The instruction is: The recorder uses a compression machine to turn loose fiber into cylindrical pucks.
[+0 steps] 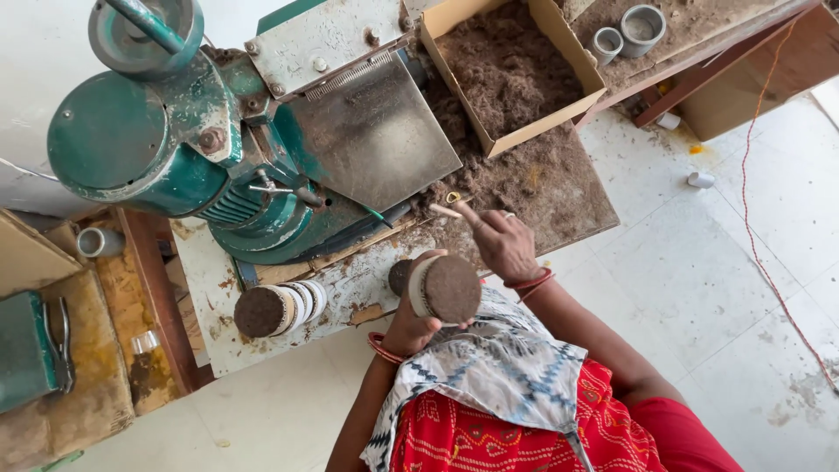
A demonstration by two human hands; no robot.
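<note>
My left hand (409, 329) is shut around a short stack of round discs (447, 288) with white rims and a dark brown fibre face turned up. My right hand (503, 246) is just above and to the right of it, pinching a thin pale stick (445, 211) that points left over the worn bench top (350, 293). Both wrists wear red bangles. A second stack of the same discs (281, 308) lies on its side on the bench, to the left of my left hand.
A green cast machine (166, 149) with a grey metal plate (371, 131) fills the upper left. A cardboard box of brown fibre (511, 70) sits behind loose fibre (542, 179). Grey pipe rings (642, 26) stand at top right. A red wire (760, 245) trails on the floor tiles.
</note>
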